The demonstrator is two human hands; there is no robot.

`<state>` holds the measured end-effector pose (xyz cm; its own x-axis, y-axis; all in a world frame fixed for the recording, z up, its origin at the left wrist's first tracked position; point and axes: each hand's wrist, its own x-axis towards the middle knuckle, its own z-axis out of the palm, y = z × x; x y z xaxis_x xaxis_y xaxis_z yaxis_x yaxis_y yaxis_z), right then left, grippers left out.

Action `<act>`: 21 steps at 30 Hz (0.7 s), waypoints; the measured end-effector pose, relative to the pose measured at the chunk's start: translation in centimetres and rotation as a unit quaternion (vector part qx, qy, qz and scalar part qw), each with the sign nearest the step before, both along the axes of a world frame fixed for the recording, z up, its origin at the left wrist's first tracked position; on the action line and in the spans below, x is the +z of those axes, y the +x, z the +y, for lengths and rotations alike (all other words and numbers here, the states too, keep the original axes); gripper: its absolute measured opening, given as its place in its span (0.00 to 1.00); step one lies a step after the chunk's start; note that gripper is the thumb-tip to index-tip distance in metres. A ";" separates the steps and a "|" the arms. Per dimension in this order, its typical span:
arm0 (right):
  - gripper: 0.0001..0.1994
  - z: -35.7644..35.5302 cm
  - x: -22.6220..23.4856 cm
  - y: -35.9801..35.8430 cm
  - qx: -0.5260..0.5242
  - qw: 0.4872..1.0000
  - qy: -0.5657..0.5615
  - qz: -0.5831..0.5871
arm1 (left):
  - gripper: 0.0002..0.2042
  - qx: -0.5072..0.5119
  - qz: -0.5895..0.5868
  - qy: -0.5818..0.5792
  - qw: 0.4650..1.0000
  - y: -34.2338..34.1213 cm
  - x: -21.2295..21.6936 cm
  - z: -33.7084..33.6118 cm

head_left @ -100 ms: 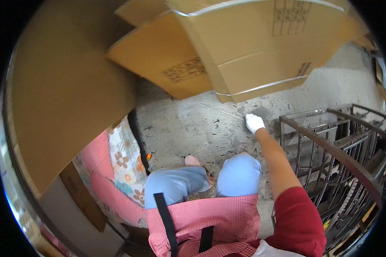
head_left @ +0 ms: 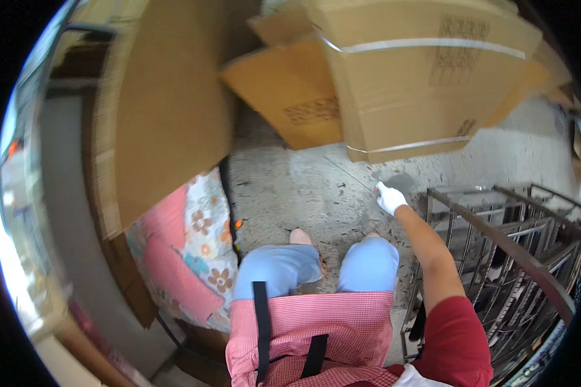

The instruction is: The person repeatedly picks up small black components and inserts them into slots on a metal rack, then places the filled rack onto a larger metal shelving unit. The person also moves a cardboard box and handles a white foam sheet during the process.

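Note:
My right hand (head_left: 390, 198), in a white glove, reaches low over the floor ahead of my right knee. Its fingers are closed round the near end of a thin, straight metal-looking rod (head_left: 350, 175). The rod slants away to the left, its far tip close to a strapped stack of flattened cardboard boxes (head_left: 413, 97). What exactly the rod is, I cannot make out. My left hand is out of the picture.
A tall brown cardboard sheet (head_left: 168, 116) rises at the left. Below it lies a floral and pink quilt (head_left: 203, 251). A dark metal frame rack (head_left: 497, 245) stands close to my right arm. The concrete floor (head_left: 284, 187) has dark stains.
The whole view has swung, so most things sit further right. My right hand keeps hold of the rod, which now slants more steeply in the picture.

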<state>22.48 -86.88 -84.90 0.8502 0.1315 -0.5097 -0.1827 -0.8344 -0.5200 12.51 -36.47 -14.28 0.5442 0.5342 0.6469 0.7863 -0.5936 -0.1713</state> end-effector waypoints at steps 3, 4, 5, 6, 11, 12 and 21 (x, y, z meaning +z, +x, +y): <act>0.08 1.4 9.4 1.4 -0.212 0.860 0.319 0.337 | 0.23 0.053 0.019 -0.027 0.998 -1.7 2.3 1.1; 0.09 2.5 14.2 1.5 -0.223 0.827 0.373 0.356 | 0.23 0.070 0.033 -0.036 0.996 -2.5 3.4 1.5; 0.11 3.2 19.7 2.2 -0.236 0.791 0.430 0.367 | 0.22 0.083 0.043 -0.045 0.995 -2.6 3.8 1.8; 0.12 4.1 25.0 2.4 -0.249 0.748 0.485 0.378 | 0.22 0.084 0.059 -0.048 0.994 -2.9 4.6 2.0; 0.09 9.1 46.4 3.3 -0.125 0.907 0.384 0.118 | 0.25 -0.050 0.110 -0.098 0.988 -4.8 6.1 2.8; 0.10 10.2 50.9 3.9 -0.110 0.937 0.324 0.062 | 0.27 -0.051 0.117 -0.111 0.986 -5.8 6.1 2.9; 0.17 20.4 76.6 15.5 -0.123 0.824 0.441 -0.335 | 0.31 -0.217 0.080 -0.202 0.952 -4.2 9.6 2.3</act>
